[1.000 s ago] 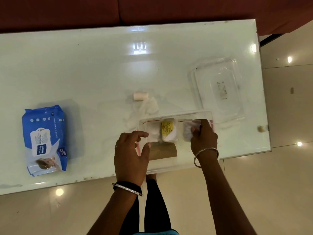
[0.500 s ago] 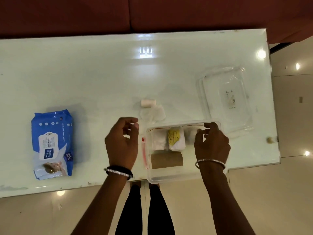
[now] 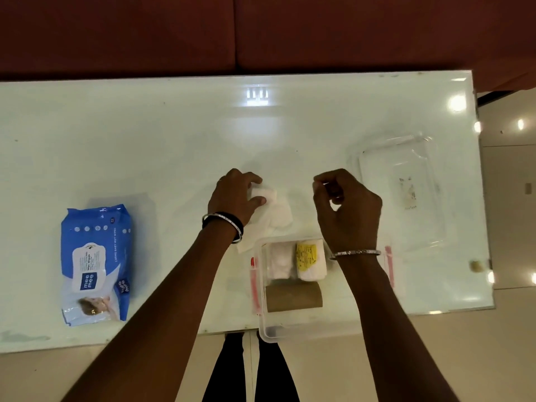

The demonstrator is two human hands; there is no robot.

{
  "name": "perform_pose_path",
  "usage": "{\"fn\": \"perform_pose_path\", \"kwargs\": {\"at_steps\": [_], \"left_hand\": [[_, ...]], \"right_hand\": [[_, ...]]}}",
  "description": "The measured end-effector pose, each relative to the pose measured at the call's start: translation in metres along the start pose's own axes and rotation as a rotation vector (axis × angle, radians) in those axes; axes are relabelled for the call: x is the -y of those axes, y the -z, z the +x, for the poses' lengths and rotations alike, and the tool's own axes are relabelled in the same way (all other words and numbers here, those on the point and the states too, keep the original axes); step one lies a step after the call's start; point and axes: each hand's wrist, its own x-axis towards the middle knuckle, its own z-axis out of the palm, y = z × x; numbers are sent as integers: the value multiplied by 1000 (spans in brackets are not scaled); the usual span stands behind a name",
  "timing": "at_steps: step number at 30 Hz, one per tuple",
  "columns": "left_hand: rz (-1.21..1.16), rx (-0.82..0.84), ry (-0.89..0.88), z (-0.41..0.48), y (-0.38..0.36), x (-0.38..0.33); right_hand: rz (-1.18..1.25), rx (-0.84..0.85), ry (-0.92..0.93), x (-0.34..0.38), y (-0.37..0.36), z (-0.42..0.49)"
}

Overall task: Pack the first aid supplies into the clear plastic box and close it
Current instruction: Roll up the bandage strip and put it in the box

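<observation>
Left hand (image 3: pixel 236 195): yours is sitting just above centre of the frame, fingers and thumb closed round a small white roll of bandage (image 3: pixel 259 194) that lies on the table.
Loose gauze: a crumpled white gauze sheet (image 3: pixel 272 221) spreads down and right from that roll, running under your left wrist and reaching nearly to the top edge of the box.
Right hand (image 3: pixel 348 210): right of centre, raised over the top right corner of the box, fingers curled in with thumb and forefinger pinched together. Can't tell if there's anything between them.
Box: the clear rectangular plastic box (image 3: pixel 262 329) is at lower centre, open on top, its near end hanging a bit past the table edge.
Inside the box: a white wad of cotton (image 3: pixel 280 261) and a white roll with a yellow printed label (image 3: pixel 310 258) side by side along the top, a brown cardboard-coloured roll (image 3: pixel 293 297) lying below them.
Lid: the clear plastic lid (image 3: pixel 400 192) lies flat at the right of the frame, well apart from the box and just right of your right hand.
Wipes: a blue and white pack of wet wipes (image 3: pixel 95 265) at lower left, well apart from both hands.
Table: glossy white tabletop (image 3: pixel 145 140) under everything.
</observation>
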Motion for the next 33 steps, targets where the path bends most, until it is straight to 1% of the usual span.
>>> {"fn": "perform_pose_path", "kwargs": {"at_steps": [3,6,7,11,14,17,20,25,30,33], "left_hand": [[54,-4,-40,-3,-5,1],[24,-22,-69,-10,-4,1],[-25,-42,-79,-13,-3,0],[-355,-144,-132,-34,19,-8],[-531,-190,-179,-52,42,-20],[-684,-210,-163,-69,67,-31],[-812,-218,-145,-86,94,-42],[-961,-199,-165,-122,148,-65],[-1005,-208,-138,-158,196,-89],[-1093,-199,-106,-179,224,-102]], "right_hand": [[-13,183,-14,-1,-17,12],[-15,358,-51,-3,-30,17],[-5,384,-51,-3,-32,17],[102,454,-30,9,-31,18],[294,506,-67,27,-21,18],[453,564,-89,47,-6,18],[548,564,-57,72,9,16],[681,483,-40,123,45,7],[720,471,-45,172,82,1],[795,458,-41,198,104,-3]]}}
